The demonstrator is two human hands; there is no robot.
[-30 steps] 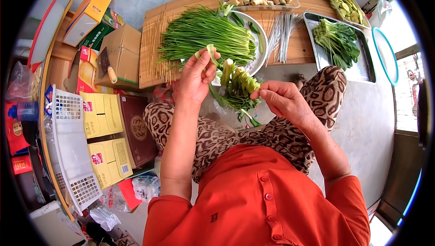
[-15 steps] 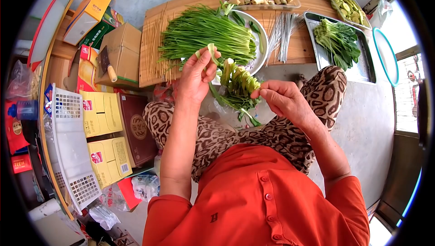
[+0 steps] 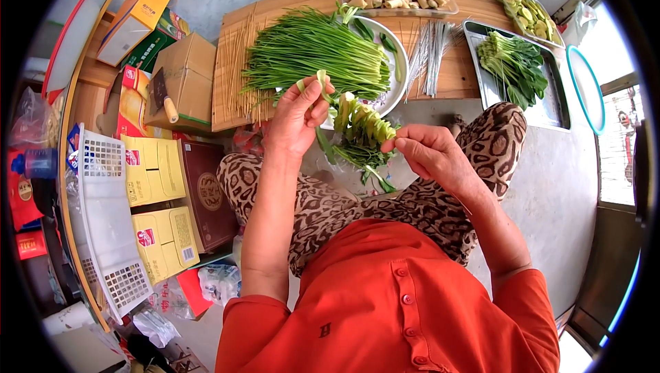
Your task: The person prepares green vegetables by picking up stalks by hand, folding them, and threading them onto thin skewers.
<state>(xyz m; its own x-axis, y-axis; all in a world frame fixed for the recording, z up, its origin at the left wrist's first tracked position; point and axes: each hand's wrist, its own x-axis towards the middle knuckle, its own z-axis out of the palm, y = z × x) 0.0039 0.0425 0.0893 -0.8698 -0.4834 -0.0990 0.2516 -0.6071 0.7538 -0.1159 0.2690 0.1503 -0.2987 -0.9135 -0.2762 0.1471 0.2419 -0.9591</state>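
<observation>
1. Head view: standing here, I see barely any change over the last second; the left hand [image 3: 300,117] and right hand [image 3: 429,155] keep nearly the same pose.
2. The left grip is clamped, thumb against fingers, on a pale-green, ribbon-like vegetable strip [image 3: 322,79]. Below it, a dark-green, narrow leaf [image 3: 326,146] seems to hang straighter than a moment ago.
3. The right grip is pinched together on the near end of a yellow-green, ruffled bundle of folded vegetable [image 3: 366,123]. What that is threaded on, if anything, I can't make out.
4. The bundle hangs between the hands, on the person's side of the white, round plate [image 3: 402,84] bearing long, thin green stalks [image 3: 313,50] on the brown wooden counter [image 3: 459,83].
5. So, I'd judge, the work on these greens is hardly further along.
</observation>
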